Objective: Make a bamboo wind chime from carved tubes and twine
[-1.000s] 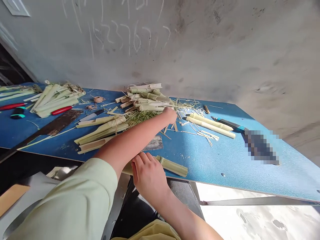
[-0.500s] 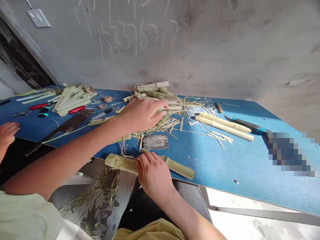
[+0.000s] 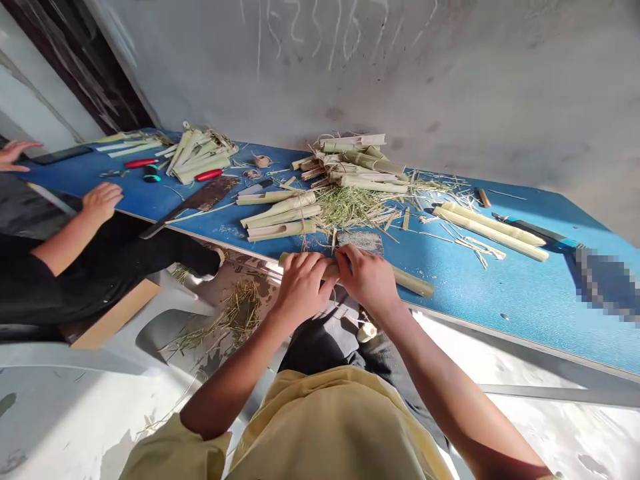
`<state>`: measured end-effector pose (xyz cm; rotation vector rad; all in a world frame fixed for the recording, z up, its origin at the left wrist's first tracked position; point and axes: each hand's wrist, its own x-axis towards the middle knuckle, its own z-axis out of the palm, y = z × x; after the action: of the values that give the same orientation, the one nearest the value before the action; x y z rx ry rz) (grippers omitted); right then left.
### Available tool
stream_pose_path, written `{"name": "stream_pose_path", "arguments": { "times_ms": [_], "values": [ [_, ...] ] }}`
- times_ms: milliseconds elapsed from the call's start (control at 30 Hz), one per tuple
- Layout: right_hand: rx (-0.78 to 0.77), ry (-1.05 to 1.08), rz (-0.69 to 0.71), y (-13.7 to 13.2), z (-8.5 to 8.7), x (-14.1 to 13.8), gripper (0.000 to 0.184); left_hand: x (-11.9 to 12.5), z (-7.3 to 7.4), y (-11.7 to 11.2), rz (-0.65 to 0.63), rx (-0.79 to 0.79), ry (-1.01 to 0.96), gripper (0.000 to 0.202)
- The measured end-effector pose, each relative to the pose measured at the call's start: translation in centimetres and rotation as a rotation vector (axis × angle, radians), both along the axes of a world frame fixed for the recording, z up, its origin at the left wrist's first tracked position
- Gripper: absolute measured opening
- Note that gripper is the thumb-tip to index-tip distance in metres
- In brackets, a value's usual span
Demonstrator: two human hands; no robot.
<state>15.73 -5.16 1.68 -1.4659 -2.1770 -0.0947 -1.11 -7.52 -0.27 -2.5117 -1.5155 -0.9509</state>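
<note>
At the table's front edge, my left hand (image 3: 305, 283) and my right hand (image 3: 367, 277) are closed side by side on a split bamboo piece (image 3: 414, 281). Its right end sticks out past my right hand over the tabletop; the middle is hidden under my fingers. Thin string (image 3: 345, 307) hangs below my hands. Just behind them lies a dark, dusty rectangular block (image 3: 360, 241). Bamboo halves tied in a bundle (image 3: 283, 217) rest to the left, beside green shavings (image 3: 350, 207).
A stack of bamboo pieces (image 3: 365, 160) lies by the wall. Two pale bamboo lengths (image 3: 490, 230) and a dark-handled tool (image 3: 535, 233) are on the right. A large blade (image 3: 200, 200) overhangs the front edge on the left, near a co-worker's hand (image 3: 103, 200).
My left hand has come back from over the bamboo pile and now grips the piece beside my right hand. The view has shifted, showing more of the co-worker at left.
</note>
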Motion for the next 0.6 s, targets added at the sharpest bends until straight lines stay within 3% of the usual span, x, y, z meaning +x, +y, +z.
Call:
{"name": "stream_pose_path", "arguments": {
  "times_ms": [233, 400, 500, 600],
  "values": [
    [0.074, -0.036, -0.025, -0.4, 0.2, 0.0, 0.026, -1.1, -0.9, 1.6, -0.099, 0.010, 0.036, 0.042],
    [0.149, -0.069, -0.058, -1.7, -0.9, 0.0, 0.027, -1.6, -0.5, 1.7, -0.113, 0.059, 0.085, 0.026],
    [0.176, -0.086, -0.047, -1.8, -0.3, 0.1, 0.024, -1.8, 1.6, 1.6, -0.101, 0.149, 0.153, 0.021],
    [0.181, -0.105, -0.023, -0.8, 3.1, -0.1, 0.026, -2.7, 5.6, 1.9, -0.093, 0.286, 0.224, 0.019]
  ]
}}
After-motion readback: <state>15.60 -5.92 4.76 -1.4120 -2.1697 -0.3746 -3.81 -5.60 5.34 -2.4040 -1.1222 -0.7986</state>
